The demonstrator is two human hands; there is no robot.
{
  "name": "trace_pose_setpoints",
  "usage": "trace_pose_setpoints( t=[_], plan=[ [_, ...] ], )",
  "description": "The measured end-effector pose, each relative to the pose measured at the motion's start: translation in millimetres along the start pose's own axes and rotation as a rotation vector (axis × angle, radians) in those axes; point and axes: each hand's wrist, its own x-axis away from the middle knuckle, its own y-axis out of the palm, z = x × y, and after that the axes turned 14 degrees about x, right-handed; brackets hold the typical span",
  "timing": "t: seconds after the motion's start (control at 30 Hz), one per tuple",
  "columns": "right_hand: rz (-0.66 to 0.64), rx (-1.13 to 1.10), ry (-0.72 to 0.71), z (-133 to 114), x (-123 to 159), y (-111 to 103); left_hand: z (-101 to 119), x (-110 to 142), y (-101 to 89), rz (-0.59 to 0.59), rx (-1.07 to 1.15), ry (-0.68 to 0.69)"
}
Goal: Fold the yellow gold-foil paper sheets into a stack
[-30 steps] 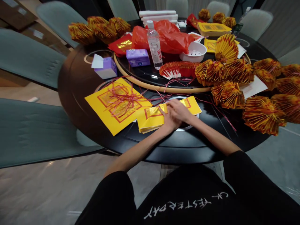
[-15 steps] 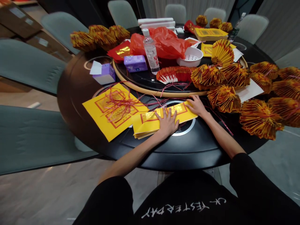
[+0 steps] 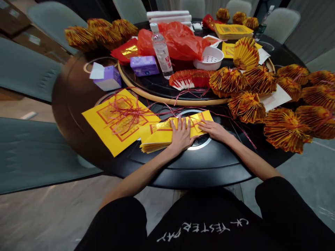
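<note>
Open black desk (image 3: 201, 174) separates its near edge from the folded yellow paper stack (image 3: 160, 136). The left hand (image 3: 181, 136) lies flat on the stack, fingers spread; the right hand (image 3: 216, 131) presses its right end, fingers extended. Beyond curves the turntable (image 3: 167, 100).

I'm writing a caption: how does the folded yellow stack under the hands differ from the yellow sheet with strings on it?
The folded yellow stack forms a long, narrow strip; the yellow sheet lies open and broader.
The left hand and right hand rest on the stack; neither touches the sheet.
Pinkish strings lie tangled over the sheet's print, while the stack shows layered edges.
Both are yellow with red printed lines.
</note>
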Motion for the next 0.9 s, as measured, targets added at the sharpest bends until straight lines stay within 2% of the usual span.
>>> trace_pose_setpoints(
  t=[0.13,0.47,0.9],
  plan=[
    [-0.068,0.046,-0.058,-0.9,-1.8,-5.8,-1.0,-2.1,0.3,-0.033,0.016,0.078],
    [-0.144,0.061,-0.177,-10.4,-12.0,-6.6,-3.2,-3.5,2.5,-0.100,0.029,0.079],
    [-0.135,0.016,-0.238,-4.5,-9.7,-6.2,0.7,-4.7,2.7,-0.123,0.027,0.032]
  ],
)
